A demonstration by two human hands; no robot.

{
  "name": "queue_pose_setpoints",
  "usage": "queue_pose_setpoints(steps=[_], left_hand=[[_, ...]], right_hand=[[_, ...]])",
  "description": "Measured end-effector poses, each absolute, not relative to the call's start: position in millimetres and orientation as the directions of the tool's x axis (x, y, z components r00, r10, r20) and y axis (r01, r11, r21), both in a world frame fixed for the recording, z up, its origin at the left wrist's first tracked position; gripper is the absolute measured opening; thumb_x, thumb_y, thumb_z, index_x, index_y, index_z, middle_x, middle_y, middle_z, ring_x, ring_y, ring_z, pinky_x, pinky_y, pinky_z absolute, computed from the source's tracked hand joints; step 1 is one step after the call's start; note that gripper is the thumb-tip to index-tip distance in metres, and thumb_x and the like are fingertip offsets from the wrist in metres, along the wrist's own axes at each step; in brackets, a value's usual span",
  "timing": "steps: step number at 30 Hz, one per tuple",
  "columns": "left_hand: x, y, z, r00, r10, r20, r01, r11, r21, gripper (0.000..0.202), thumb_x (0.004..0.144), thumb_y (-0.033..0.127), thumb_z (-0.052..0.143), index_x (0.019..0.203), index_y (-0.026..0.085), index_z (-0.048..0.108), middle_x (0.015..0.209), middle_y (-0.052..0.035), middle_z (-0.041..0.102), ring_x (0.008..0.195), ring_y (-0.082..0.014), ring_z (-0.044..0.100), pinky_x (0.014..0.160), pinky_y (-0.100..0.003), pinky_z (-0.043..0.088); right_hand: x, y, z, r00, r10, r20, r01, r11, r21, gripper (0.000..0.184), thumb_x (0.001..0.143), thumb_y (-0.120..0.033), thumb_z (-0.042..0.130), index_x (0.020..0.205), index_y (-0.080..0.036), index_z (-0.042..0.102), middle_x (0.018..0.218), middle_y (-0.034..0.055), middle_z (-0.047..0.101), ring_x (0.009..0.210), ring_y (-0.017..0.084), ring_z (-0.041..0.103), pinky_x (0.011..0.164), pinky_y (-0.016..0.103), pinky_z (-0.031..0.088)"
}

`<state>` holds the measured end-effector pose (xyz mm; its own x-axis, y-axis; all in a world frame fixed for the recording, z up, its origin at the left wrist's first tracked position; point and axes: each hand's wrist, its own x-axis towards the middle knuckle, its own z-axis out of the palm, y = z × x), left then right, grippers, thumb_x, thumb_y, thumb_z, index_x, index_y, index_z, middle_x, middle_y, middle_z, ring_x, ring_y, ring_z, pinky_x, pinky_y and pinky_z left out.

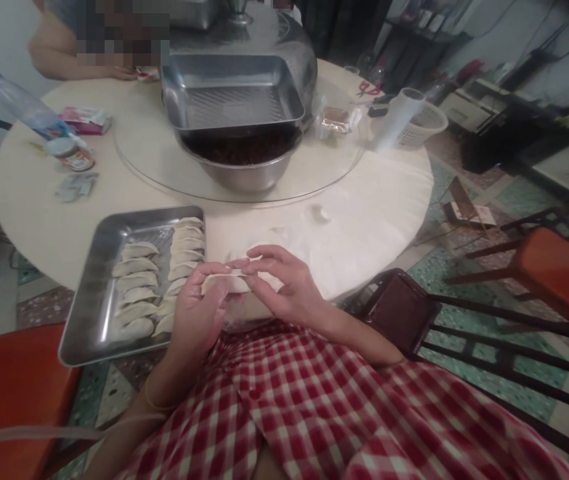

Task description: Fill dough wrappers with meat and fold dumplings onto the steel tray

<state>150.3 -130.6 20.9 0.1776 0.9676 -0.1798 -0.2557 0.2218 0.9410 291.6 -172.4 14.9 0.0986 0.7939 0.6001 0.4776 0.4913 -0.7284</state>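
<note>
Both my hands hold one pale dumpling (230, 285) in front of my body, over the table's near edge. My left hand (203, 303) supports its left end, with the thumb along the near side. The thumb and fingers of my right hand (284, 283) pinch the upper edge towards the right. Just left of my hands lies a metal tray (95, 280) with two rows of folded dumplings (136, 280); my left hand hides part of the right row. Beyond my hands, white flour (284, 237) dusts the tabletop.
A metal bowl of dark filling (244, 175) stands on the glass turntable (149, 175), an empty metal tray (234, 100) resting over it. A jar (70, 155), plastic bottle (19, 100) and film roll (399, 120) are around. Another person's arm (79, 69) rests across the table.
</note>
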Motion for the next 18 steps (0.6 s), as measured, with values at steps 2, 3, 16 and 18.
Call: queue_pose_setpoints(steps=[2,3,16,18], left_hand=[[149.3,-132.2,21.0,0.202,0.965,-0.166,-0.245,0.214,0.946,0.017,0.056,0.019,0.071,0.066,0.021,0.058,0.075,0.0006,0.071,0.057,-0.0113,0.061,0.047,-0.019,0.048],[148.3,-133.1,20.3,0.221,0.962,-0.158,-0.234,0.209,0.949,0.017,0.056,0.019,0.071,0.066,0.02,0.058,0.081,-0.0011,0.072,0.06,-0.0123,0.062,0.048,-0.02,0.049],[138.0,-131.3,-3.5,0.346,0.938,-0.016,-0.144,0.07,0.987,0.013,0.073,0.027,0.073,0.078,0.02,0.063,0.112,-0.0067,0.07,0.077,-0.0163,0.066,0.058,-0.025,0.054],[140.5,-131.5,-2.0,0.328,0.944,-0.03,-0.164,0.088,0.983,0.015,0.073,0.029,0.074,0.077,0.02,0.062,0.11,-0.006,0.07,0.074,-0.0154,0.065,0.056,-0.025,0.053]], right_hand=[[292.0,-170.6,14.5,0.144,0.808,0.571,0.465,0.454,-0.76,0.011,0.087,-0.019,0.058,0.09,-0.018,0.069,0.103,0.0088,0.069,0.099,0.016,0.068,0.089,0.032,0.057],[292.3,-169.5,14.6,0.17,0.819,0.548,0.455,0.429,-0.781,0.01,0.087,-0.019,0.058,0.087,-0.019,0.068,0.101,0.008,0.068,0.097,0.015,0.067,0.087,0.031,0.057],[291.1,-169.6,16.6,0.144,0.85,0.507,0.4,0.419,-0.815,0.005,0.084,-0.019,0.061,0.082,-0.019,0.066,0.092,0.0055,0.065,0.092,0.017,0.063,0.087,0.037,0.052],[291.0,-170.9,15.7,0.131,0.836,0.532,0.419,0.44,-0.795,0.007,0.086,-0.019,0.06,0.085,-0.019,0.067,0.094,0.0067,0.065,0.094,0.018,0.063,0.087,0.037,0.052]])
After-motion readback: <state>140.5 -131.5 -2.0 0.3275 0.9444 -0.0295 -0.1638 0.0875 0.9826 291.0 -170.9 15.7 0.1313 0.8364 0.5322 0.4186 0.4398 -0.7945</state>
